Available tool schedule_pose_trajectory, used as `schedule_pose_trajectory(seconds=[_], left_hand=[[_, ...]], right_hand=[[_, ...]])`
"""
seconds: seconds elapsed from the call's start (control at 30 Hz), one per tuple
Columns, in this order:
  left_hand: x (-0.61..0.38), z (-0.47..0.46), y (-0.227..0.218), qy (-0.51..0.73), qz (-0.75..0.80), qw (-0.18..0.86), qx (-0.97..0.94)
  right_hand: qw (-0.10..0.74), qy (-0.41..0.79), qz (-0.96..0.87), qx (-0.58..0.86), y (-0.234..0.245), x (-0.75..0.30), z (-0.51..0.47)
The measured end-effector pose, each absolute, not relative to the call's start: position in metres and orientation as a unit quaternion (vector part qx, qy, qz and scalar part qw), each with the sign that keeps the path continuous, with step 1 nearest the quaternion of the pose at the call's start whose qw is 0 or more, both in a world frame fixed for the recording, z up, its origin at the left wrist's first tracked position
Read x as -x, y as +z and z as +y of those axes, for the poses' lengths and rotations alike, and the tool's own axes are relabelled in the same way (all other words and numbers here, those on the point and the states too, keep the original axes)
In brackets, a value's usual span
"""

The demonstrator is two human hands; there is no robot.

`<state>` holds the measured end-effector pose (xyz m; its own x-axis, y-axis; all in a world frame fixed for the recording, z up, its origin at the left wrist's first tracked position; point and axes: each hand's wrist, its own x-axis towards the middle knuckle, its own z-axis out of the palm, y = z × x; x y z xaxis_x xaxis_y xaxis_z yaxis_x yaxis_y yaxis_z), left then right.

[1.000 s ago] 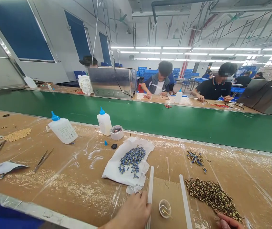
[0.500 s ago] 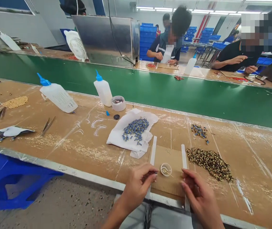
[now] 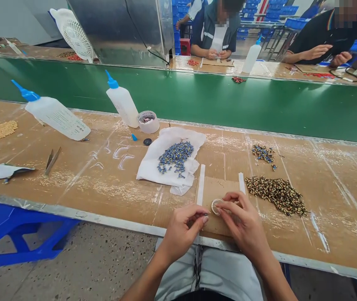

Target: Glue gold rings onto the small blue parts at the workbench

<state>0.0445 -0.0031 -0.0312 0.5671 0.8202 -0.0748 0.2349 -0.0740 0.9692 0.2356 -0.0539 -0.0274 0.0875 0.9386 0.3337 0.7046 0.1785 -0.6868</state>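
Your left hand (image 3: 181, 228) is pinching a small piece (image 3: 206, 215) just left of the round cup (image 3: 214, 206). Your right hand (image 3: 244, 218) is reaching nearer, overlapping the cup's right side — whether it's gripping anything, I cannot tell.

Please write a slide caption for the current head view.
Left hand pinching a tiny piece, right hand at a small cup, with blue pieces on a white sheet beyond.

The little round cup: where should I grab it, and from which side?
Best pinch the cup by its rim, probably from the left: it looks round and upright, and the right hand covers its right side while the left rim shows.
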Motion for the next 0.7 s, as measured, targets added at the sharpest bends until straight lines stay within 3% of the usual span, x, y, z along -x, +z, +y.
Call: schedule_pose_trajectory(seconds=[0.17,0.3,0.47,0.7], left_hand=[[-0.042,0.0,-0.034,0.247,0.375,0.583,-0.677],[-0.041,0.002,-0.034,0.23,0.366,0.604,-0.67],[-0.043,0.003,-0.027,0.201,0.352,0.579,-0.708],[-0.05,0.001,-0.023,0.205,0.354,0.537,-0.738]], right_hand=[[0.349,0.11,-0.672,0.643,-0.017,-0.24,-0.046],[0.353,0.173,-0.668,0.632,-0.015,-0.249,-0.05],[0.444,0.271,-0.574,0.633,-0.024,-0.249,-0.056],[0.585,0.287,-0.402,0.643,-0.034,-0.234,-0.077]])
